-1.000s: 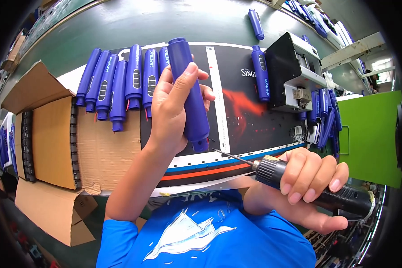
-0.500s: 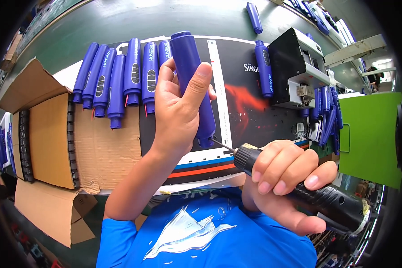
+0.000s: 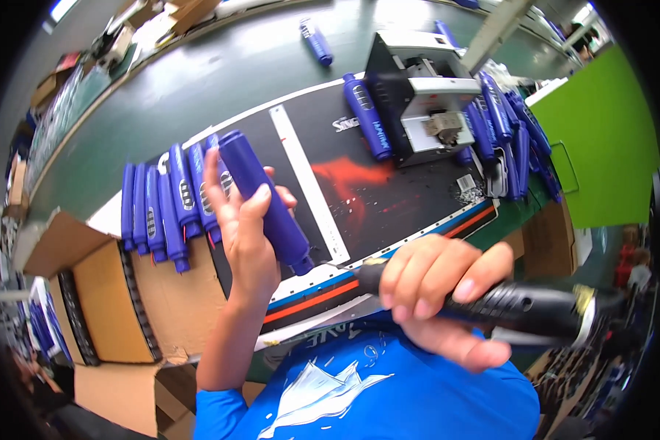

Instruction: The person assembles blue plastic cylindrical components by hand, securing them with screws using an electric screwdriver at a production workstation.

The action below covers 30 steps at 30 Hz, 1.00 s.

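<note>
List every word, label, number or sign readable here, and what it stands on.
Wording left unquoted.
Tube by the machine: white lettering.
Mat: white lettering beside that tube.
Shirt: lettering, too unclear to read.
White strip: marks too small to read.
Far tube: lettering too small.
Tube row: lettering blurred.
Held tube: none shows.

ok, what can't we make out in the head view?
Driver bit tip: head view, too small and blurred to tell contact with the held tube.
Held tube's far side: head view, turned away from the camera.
Driver handle: head view, middle covered by the right hand.
Row tubes, right end: head view, partly behind the left hand.
</note>
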### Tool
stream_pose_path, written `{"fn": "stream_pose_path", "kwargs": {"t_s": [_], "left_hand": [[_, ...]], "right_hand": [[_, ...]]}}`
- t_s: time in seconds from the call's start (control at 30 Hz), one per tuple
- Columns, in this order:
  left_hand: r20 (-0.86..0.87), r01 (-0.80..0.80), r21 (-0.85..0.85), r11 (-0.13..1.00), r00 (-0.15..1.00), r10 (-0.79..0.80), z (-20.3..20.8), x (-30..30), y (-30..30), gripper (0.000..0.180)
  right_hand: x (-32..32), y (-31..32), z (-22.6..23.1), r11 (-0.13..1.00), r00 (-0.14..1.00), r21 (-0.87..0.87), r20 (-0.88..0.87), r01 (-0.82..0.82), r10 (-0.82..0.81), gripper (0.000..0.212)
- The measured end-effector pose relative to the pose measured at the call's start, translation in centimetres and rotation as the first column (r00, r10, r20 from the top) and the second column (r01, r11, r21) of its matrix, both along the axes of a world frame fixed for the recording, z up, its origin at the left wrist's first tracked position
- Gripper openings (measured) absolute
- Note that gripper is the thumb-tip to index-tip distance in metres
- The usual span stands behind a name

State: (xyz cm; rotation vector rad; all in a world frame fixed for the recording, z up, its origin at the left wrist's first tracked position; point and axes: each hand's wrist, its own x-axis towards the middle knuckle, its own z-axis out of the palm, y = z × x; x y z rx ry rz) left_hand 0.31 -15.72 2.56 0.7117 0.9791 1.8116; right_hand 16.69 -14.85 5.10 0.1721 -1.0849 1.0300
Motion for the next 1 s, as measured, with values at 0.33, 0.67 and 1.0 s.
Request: {"fn": "stream_pose_path", "kwargs": {"t_s": [0.33,0.67,1.0], "left_hand": [[-0.959,-0.318,-0.206,0.925,-0.122,-0.256,-1.1,0.5,5.1,0.055],[-0.832,-0.402,-0.129,0.907,-0.454,-0.320,-1.0,-0.7,9.7,0.038],[-0.683,-0.018,0.130,0.991,-0.726,0.077,-4.2,-4.6,30.6,0.047]], "right_hand": [[11.3,11.7,2.3,0.893,0.900,-0.145,0.163,0.426,-0.403,0.042],[9.3,16.3,3.4,0.780,0.776,-0.225,0.437,0.584,-0.455,0.027],[10.5,11.5,0.8,0.770,0.820,-0.364,0.459,0.525,-0.342,0.026]]}}
